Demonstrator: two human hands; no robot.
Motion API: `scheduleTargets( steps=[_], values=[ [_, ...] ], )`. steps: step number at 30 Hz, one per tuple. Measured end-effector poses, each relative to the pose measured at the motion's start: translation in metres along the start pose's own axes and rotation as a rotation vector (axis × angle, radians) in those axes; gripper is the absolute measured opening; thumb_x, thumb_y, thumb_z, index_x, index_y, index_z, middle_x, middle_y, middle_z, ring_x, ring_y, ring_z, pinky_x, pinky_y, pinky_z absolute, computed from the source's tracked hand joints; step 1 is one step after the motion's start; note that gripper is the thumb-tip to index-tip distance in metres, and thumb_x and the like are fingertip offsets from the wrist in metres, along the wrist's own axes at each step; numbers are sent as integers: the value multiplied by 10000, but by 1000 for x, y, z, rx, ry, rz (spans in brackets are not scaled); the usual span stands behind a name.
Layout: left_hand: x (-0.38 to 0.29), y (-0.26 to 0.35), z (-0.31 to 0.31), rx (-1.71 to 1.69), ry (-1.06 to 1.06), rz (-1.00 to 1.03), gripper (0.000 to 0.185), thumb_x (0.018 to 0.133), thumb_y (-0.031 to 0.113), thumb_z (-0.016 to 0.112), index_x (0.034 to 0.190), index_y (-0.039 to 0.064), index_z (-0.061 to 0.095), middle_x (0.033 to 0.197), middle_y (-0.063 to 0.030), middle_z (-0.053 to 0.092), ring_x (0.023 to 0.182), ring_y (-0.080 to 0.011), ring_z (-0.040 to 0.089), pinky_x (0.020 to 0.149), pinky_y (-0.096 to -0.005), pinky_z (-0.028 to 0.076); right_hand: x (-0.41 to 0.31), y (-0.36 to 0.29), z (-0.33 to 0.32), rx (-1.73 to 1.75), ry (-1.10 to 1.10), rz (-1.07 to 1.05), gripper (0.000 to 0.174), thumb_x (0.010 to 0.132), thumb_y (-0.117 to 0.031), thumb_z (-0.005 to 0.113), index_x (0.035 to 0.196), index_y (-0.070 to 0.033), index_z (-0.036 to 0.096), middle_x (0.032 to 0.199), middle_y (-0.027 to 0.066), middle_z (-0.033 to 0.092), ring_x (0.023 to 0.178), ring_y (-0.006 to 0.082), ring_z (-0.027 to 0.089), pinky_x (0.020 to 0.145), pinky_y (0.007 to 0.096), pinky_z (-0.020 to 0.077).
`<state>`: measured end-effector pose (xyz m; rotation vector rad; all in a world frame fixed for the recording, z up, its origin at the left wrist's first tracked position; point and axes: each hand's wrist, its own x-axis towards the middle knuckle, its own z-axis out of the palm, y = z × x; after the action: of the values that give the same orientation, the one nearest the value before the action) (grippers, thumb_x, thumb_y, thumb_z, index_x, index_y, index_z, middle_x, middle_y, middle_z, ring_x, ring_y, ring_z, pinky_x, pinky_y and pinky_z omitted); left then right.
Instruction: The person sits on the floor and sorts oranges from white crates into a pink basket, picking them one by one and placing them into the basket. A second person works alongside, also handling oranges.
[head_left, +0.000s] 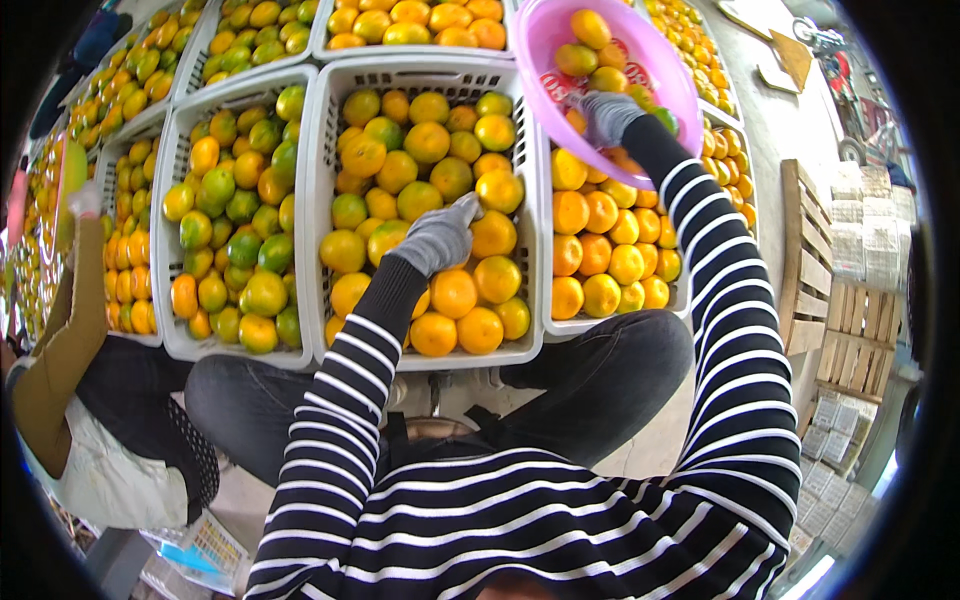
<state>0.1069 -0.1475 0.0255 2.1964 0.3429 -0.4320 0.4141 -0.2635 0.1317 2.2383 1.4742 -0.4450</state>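
My left hand (439, 236), in a grey knitted glove, reaches into the middle white plastic crate (480, 362). Its fingertips are by an orange mandarin (499, 190) near the crate's right side; the palm side is hidden, so I cannot tell whether it grips a fruit. Rows of orange mandarins (452, 293) fill the near right corner, with greener ones behind. My right hand (611, 118), gloved alike, is inside a pink plastic basin (679, 67), among several mandarins (590, 28). Its fingers are partly hidden. The basin tilts over the right-hand crate (600, 324).
A left crate (232, 355) holds green and orange mandarins; more filled crates stand behind. At far left is another person's arm (82, 292) with a gloved hand (85, 201). Wooden pallets (806, 262) and stacked bundles (874, 221) stand to the right.
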Motion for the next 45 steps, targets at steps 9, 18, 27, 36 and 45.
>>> scheduleTargets(
  steps=[9,18,27,36,45],
  values=[
    [-7,-2,3,59,59,19,493,908,85,449,1400,95,431,1288,-145,623,1127,-371,620,986,-450,471,-26,-124,-37,1041,480,-497,715,791,-247,808,1379,-56,449,1228,154,612,1142,247,601,1029,366,471],
    [-3,1,3,218,-28,0,458,910,138,517,1367,112,535,1308,-228,597,1183,-372,598,1009,-449,478,18,-178,86,569,257,-152,705,834,-470,679,1406,-102,493,1293,203,593,1258,344,526,1131,451,323],
    [-13,-16,-53,331,6,-74,347,925,163,601,1266,98,616,1149,-198,672,1061,-365,649,934,-433,515,-4,-179,95,371,313,-147,693,897,-456,628,1459,-105,427,1316,195,576,1286,369,492,1155,512,270],
    [21,-24,-42,39,116,-222,585,948,397,651,1383,53,468,1233,-195,639,1137,-326,621,998,-398,478,2,-173,108,515,294,-147,557,965,-309,552,1452,-64,437,1426,215,496,1405,338,382,1201,470,212],
    [20,-30,-41,-12,142,-199,429,883,269,746,1188,46,541,1099,-190,651,1038,-317,631,940,-404,493,-17,-201,114,301,282,67,636,969,-405,467,1510,-90,357,1541,162,387,1460,345,293,1205,504,172]
  ],
)
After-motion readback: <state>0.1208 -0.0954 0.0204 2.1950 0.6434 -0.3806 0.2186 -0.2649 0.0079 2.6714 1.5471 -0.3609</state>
